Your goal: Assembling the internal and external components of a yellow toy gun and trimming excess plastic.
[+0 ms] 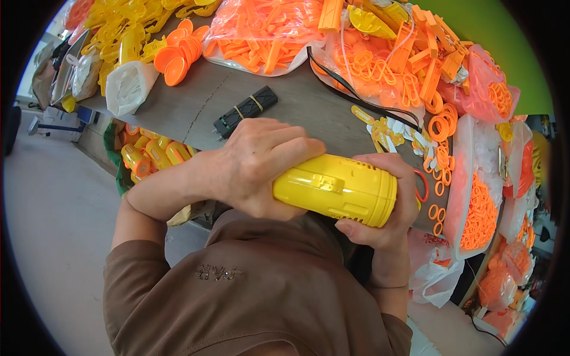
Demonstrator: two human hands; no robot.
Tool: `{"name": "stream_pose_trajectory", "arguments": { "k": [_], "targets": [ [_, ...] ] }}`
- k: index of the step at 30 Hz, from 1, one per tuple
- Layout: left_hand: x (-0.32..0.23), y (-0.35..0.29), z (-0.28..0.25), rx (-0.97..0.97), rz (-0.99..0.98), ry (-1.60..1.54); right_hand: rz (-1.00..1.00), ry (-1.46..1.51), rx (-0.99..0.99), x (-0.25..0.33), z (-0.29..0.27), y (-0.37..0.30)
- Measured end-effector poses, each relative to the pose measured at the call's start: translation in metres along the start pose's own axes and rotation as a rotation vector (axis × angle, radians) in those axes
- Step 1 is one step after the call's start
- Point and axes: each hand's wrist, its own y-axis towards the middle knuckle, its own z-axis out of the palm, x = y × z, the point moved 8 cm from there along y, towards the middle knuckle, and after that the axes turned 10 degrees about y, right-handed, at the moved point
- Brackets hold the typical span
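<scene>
Between my two hands, in front of my chest, is a yellow plastic flashlight point(335, 185), held nearly level with its wide ribbed end to the right. My left hand point(261, 169) is wrapped round the narrower left end and hides it. The wide end sits in my right hand point(389, 204), thumb below and fingers behind it. Just beyond my left hand, a black rectangular bar with rubber bands point(244, 111) lies on the grey table point(172, 113).
Orange parts in a plastic bag point(267, 35) and orange cups point(181, 53) lie along the far side. Orange rings point(439, 127) and small labels point(395, 130) are to the right, near a tub of orange pieces point(478, 213). A box of yellow flashlights point(157, 151) stands lower left.
</scene>
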Motion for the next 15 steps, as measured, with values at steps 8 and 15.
{"name": "stream_pose_trajectory", "arguments": {
  "k": [8,15],
  "targets": [
    [0.035,-0.011,-0.007,-0.546,-0.339,-0.406,-0.221,-0.126,-0.212,0.023,-0.002,0.009],
    [0.06,-0.016,0.002,-0.559,-0.394,-0.614,-0.194,-0.163,-0.295,0.009,0.018,0.0]
  ]
}}
